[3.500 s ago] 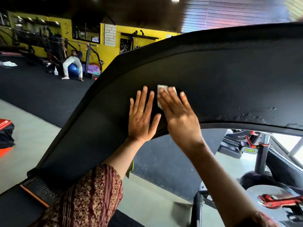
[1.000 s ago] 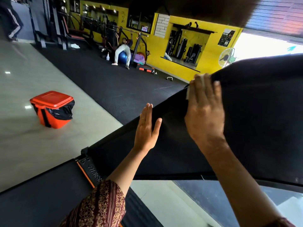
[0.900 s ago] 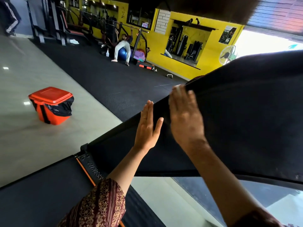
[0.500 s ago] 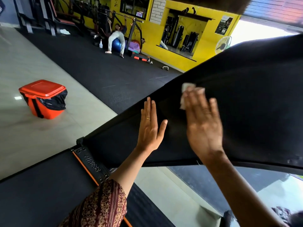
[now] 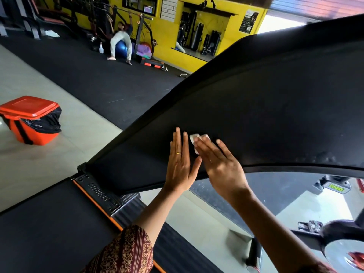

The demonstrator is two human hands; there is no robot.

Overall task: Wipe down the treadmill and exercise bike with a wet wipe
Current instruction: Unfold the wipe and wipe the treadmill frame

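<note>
A broad black treadmill panel [image 5: 275, 107] arcs across the right half of the head view. My right hand [image 5: 220, 166] lies flat on it with straight fingers, pressing a small white wet wipe [image 5: 194, 139] that peeks out above the fingertips. My left hand [image 5: 180, 164], wearing a ring, rests open and flat on the same panel just left of the right hand. The treadmill's black belt [image 5: 49, 223] with an orange edge strip fills the lower left. The exercise bike [image 5: 338, 247] shows only partly at the lower right.
An orange lidded bin [image 5: 29, 119] with a black liner stands on the pale floor at the left. Black rubber flooring [image 5: 98, 75] stretches beyond it to a yellow wall with gym racks. A person [image 5: 122, 40] leans on a blue ball at the back.
My right hand has swept the wipe from the panel's upper edge down and left, ending beside my left hand. My left hand stayed flat on the panel. The view tilted down.
</note>
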